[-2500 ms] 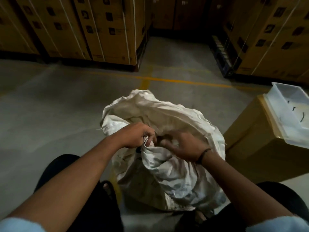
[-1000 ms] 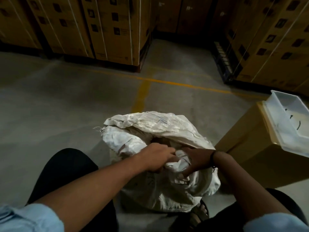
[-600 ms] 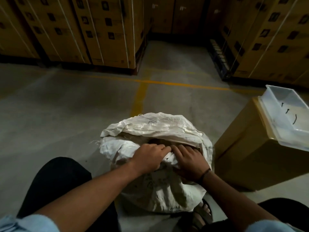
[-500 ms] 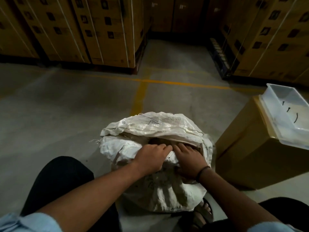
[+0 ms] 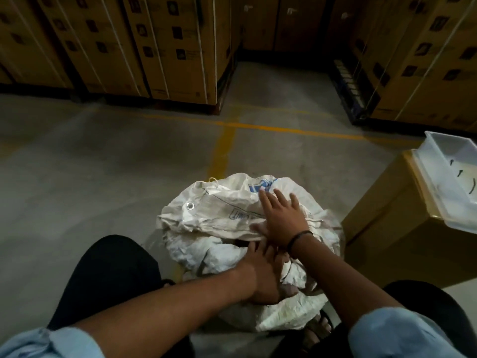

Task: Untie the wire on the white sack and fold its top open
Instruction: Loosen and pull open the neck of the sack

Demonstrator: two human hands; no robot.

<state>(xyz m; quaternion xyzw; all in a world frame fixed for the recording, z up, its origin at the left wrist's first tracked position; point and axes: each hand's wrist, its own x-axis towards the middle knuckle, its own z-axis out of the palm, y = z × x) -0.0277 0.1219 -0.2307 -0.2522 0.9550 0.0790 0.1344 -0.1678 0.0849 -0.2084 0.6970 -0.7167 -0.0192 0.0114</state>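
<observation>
Sack: white sack [image 5: 227, 218] stands on the concrete floor [image 5: 90, 177] between the person's knees, just left of a cardboard box [image 5: 387, 236]. The mouth is partly open and the far flap, with a metal eyelet [image 5: 190, 205], lies across it.
Right hand: right hand [image 5: 282, 219] has its fingers spread and its palm flat on the far flap.
Left hand: left hand [image 5: 263, 272] rests on the near rim with its fingers toward the mouth. I cannot tell whether it grips cloth.
Surroundings: white tray [image 5: 454, 182] sits on the box. Stacked cartons [image 5: 167, 47] stand behind.

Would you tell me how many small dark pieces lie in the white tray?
3 dark pieces in the white tray: far, middle, near; the frame edge may hide more.
</observation>
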